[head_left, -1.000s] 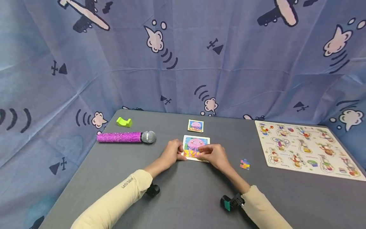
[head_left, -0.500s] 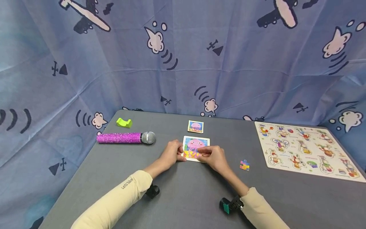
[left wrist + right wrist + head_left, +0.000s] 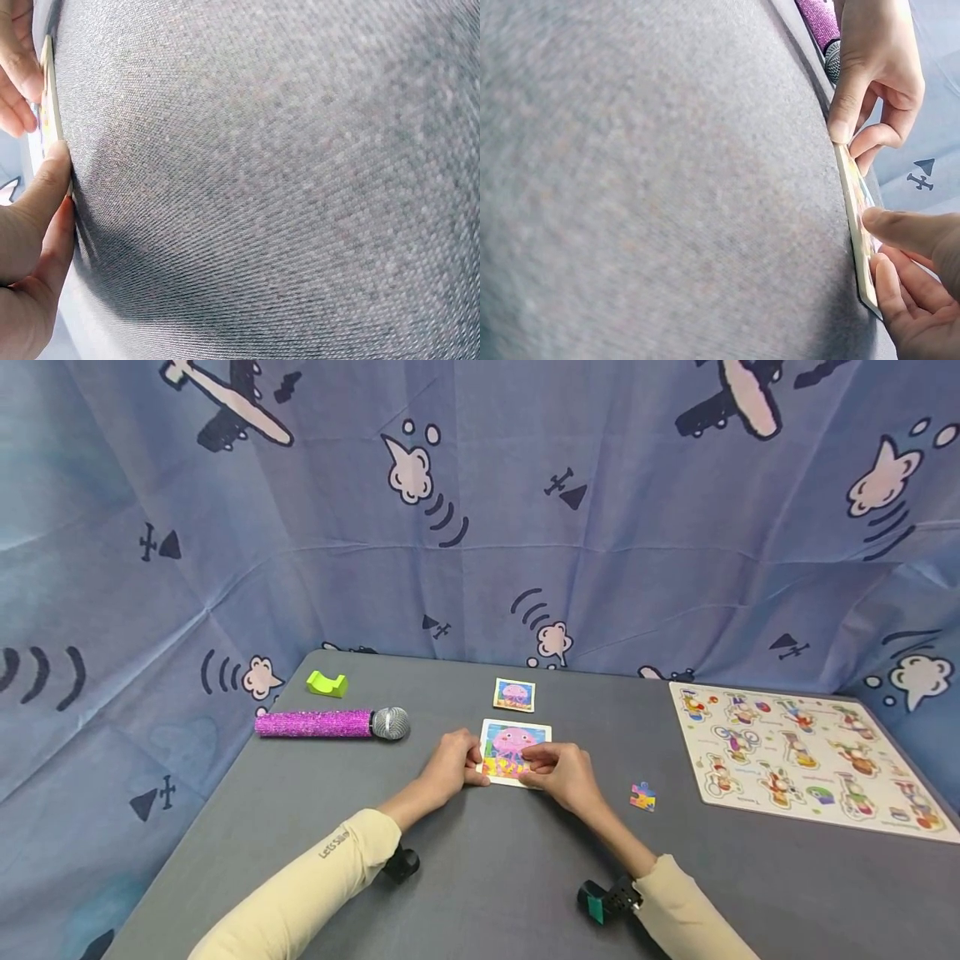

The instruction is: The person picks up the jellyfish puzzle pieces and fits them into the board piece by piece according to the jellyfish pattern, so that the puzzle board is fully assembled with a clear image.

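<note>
A small white-framed jigsaw puzzle [image 3: 512, 740] with a pink octopus picture lies flat on the grey table [image 3: 480, 877]. My left hand [image 3: 450, 764] grips the frame's left edge near the bottom corner, thumb in front. Over the picture's lower right, the thumb and curled fingertips of my right hand [image 3: 566, 772] pinch at a puzzle piece, mostly hidden under them. The right wrist view shows both hands low at the thin board [image 3: 853, 202]. A loose jigsaw piece [image 3: 642, 797], purple, blue and yellow, lies right of the right hand.
Behind the puzzle lies a small card [image 3: 514, 695] with the same octopus. A glittery pink microphone [image 3: 322, 724] and a lime-green cradle-shaped block [image 3: 327, 684] are at the left. A large white picture board [image 3: 813, 760] fills the right side. A blue printed curtain [image 3: 480, 527] hangs behind.
The right hand's fingertips shift very slightly over the puzzle's lower right. The left hand keeps its grip, and the view tilts up a little.
</note>
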The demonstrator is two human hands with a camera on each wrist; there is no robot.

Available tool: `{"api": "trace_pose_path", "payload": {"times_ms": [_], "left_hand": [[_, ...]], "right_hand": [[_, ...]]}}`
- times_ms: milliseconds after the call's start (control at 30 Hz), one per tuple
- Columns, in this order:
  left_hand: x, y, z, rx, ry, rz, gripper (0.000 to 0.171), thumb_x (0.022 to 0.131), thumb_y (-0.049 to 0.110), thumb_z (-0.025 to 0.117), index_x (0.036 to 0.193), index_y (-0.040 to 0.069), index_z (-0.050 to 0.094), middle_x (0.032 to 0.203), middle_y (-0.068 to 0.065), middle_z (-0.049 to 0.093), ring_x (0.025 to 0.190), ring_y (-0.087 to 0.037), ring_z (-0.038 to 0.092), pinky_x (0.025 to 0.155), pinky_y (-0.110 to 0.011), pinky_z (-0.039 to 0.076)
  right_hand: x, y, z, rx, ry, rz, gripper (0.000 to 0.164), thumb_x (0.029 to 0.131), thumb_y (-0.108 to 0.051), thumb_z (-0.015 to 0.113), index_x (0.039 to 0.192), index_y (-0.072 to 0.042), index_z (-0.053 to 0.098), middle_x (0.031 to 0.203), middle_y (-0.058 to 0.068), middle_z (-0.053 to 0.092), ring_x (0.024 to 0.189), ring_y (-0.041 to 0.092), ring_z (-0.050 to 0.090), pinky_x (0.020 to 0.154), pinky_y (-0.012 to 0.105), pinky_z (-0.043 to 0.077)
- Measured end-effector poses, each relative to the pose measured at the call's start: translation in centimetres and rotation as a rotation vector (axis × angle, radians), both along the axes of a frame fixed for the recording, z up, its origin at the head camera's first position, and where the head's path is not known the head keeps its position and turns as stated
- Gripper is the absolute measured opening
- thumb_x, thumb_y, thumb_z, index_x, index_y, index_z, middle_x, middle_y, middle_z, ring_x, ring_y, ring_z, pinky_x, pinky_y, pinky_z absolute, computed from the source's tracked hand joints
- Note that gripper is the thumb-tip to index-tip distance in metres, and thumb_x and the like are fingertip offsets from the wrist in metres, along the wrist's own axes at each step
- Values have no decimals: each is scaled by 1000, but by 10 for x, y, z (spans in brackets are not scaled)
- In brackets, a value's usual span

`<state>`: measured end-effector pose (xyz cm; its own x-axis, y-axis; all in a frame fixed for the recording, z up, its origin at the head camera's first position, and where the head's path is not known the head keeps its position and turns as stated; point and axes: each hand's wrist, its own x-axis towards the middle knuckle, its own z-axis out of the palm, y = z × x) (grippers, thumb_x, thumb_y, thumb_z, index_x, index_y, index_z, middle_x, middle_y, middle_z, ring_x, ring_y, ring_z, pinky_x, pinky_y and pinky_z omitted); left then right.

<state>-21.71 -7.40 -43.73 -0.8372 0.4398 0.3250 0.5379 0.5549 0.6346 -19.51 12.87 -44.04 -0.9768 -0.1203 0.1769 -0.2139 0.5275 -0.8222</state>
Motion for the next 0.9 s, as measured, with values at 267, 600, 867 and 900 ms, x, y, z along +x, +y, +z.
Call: {"api": "trace_pose_path", "payload": {"times_ms": [267, 600, 867, 900], "left_hand": [[0, -1, -1, -8, -11, 13, 36, 55, 2, 88, 67, -2, 54, 68, -10, 50, 60, -14, 49, 56, -19, 39], [-2, -1, 0, -21, -17, 9, 36, 54, 4, 88, 67, -2, 55, 68, -10, 50, 61, -16, 49, 55, -18, 38], [-2, -1, 2, -31, -26, 11, 36, 55, 5, 89, 67, -1, 56, 68, -9, 50, 60, -11, 45, 55, -19, 37], [-2, -1, 2, -31, -29, 12, 36, 55, 5, 89, 67, -1, 56, 68, -9, 50, 60, -10, 45, 55, -19, 37]], "right_hand": [[1, -5, -2, -162, 9, -29, 30, 69, 13, 78, 97, 10, 69, 91, 22, 70, 81, 30, 70, 69, 24, 55], [-3, -12, -3, -180, -36, -8, 27, 69, 16, 76, 94, 11, 68, 90, 23, 70, 83, 31, 69, 70, 25, 55], [-5, -9, -4, -283, -67, 30, 29, 70, 18, 73, 98, 17, 64, 93, 30, 67, 84, 32, 69, 70, 21, 54], [-5, -9, -3, -307, -71, 34, 30, 70, 19, 73, 99, 18, 63, 94, 31, 66, 85, 32, 68, 71, 21, 54]]}}
